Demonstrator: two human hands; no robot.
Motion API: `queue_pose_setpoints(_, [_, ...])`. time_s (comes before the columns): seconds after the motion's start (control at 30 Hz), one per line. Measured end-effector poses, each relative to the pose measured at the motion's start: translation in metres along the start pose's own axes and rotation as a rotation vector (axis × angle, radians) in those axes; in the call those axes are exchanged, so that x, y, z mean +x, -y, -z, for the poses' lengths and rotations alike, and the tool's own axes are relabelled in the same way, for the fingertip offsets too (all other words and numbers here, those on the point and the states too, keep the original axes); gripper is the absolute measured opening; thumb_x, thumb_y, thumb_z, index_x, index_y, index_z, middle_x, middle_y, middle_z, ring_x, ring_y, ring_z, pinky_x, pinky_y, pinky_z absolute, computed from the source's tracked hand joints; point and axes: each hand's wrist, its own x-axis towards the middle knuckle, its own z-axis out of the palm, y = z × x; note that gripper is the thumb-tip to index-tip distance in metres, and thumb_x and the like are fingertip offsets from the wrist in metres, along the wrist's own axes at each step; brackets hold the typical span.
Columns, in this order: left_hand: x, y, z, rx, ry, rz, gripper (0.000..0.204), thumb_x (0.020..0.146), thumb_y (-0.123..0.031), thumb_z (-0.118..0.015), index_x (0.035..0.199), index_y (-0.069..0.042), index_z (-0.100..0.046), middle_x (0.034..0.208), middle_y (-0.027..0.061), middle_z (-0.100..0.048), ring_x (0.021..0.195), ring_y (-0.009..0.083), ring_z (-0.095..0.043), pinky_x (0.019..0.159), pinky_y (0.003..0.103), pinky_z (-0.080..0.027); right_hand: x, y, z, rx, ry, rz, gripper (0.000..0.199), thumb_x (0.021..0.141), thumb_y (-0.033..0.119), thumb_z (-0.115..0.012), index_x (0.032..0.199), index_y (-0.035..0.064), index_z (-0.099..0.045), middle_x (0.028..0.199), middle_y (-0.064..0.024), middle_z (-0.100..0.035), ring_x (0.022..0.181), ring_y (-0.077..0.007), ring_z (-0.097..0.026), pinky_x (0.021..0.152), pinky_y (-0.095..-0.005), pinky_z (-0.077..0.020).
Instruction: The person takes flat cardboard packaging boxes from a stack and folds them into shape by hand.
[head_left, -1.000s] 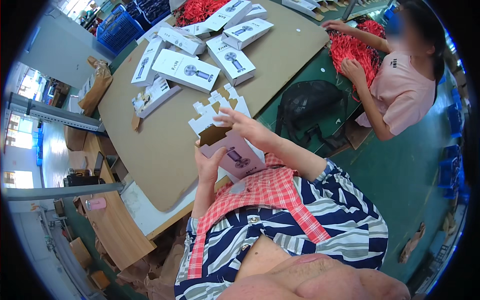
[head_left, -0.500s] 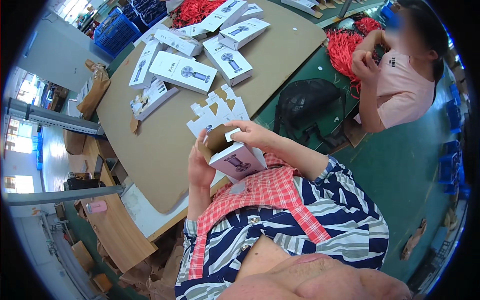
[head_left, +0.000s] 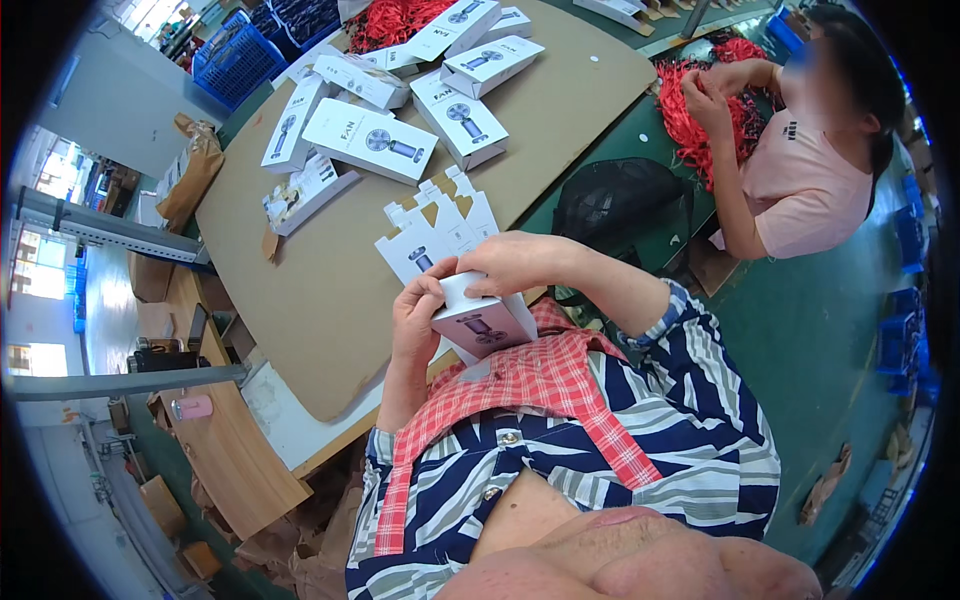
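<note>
I hold a white fan box (head_left: 490,328) against my red checked apron, its picture side facing up toward me. My left hand (head_left: 412,322) is closed at the box's far left corner, its fingers pinching along the edge. Across the far end lies my right hand (head_left: 520,264), its fingers pressing on the white end flap (head_left: 462,288), which now covers the opening. Just beyond my hands, an unfilled carton with cut flaps (head_left: 420,245) lies on the brown tabletop (head_left: 300,330). The inside of the held box is hidden.
Several white fan boxes (head_left: 370,142) are heaped at the far side of the table. A black bag (head_left: 620,205) rests on the green table to the right. Beside it a co-worker (head_left: 815,185) handles red strings (head_left: 685,125). A blue basket (head_left: 235,65) stands far left.
The box's open end, with its brown inside showing, has been folded over with the white flap. Both hands have come together at that end. The co-worker's hands have moved over the red strings.
</note>
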Motion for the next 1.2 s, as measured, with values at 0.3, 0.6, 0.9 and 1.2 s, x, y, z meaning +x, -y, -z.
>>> queue_pose_setpoints(0.3, [0.004,-0.003,0.019,0.009,-0.222,-0.090,0.028,0.083,-0.001,-0.045,0.110,0.000,-0.052,0.124,0.0154,-0.052,0.113,0.0223,-0.050,0.094,0.035,-0.040,-0.004,-0.018,-0.020,0.195,-0.233,0.313,0.058,0.073,0.021,-0.071,0.125,0.0032,-0.051,0.109,-0.0169,-0.058,0.099,-0.0287,-0.058,0.086,-0.0348,-0.0468])
queue_pose_setpoints(0.6, [0.034,-0.012,0.082,0.270,-0.645,-0.330,0.035,0.089,-0.009,-0.044,0.123,0.000,-0.046,0.124,0.0109,-0.050,0.116,0.0219,-0.046,0.091,0.035,-0.039,0.025,-0.150,0.008,0.904,-0.996,-0.082,0.038,0.092,0.026,-0.050,0.113,-0.0053,-0.051,0.105,-0.0137,-0.058,0.100,-0.0215,-0.057,0.087,-0.0337,-0.0446])
queue_pose_setpoints(0.9, [0.058,0.040,0.048,0.951,-0.462,-0.223,0.052,0.087,-0.012,-0.052,0.130,0.009,-0.031,0.120,0.0215,-0.049,0.114,0.0268,-0.049,0.093,0.037,-0.041,0.070,-0.090,-0.077,0.236,-0.665,-0.270,0.067,0.083,0.031,-0.061,0.129,-0.0089,-0.035,0.123,-0.0309,-0.048,0.115,-0.0410,-0.048,0.097,-0.0406,-0.0378])
queue_pose_setpoints(1.2, [-0.006,-0.009,0.020,0.411,-0.062,-0.087,0.047,0.080,-0.005,-0.065,0.121,0.001,-0.043,0.114,0.0103,-0.056,0.107,0.0175,-0.054,0.088,0.034,-0.044,0.014,-0.043,-0.033,0.867,-0.515,0.037,0.051,0.087,0.014,-0.058,0.133,0.0018,-0.038,0.105,-0.0115,-0.063,0.094,-0.0140,-0.059,0.079,-0.0253,-0.0465])
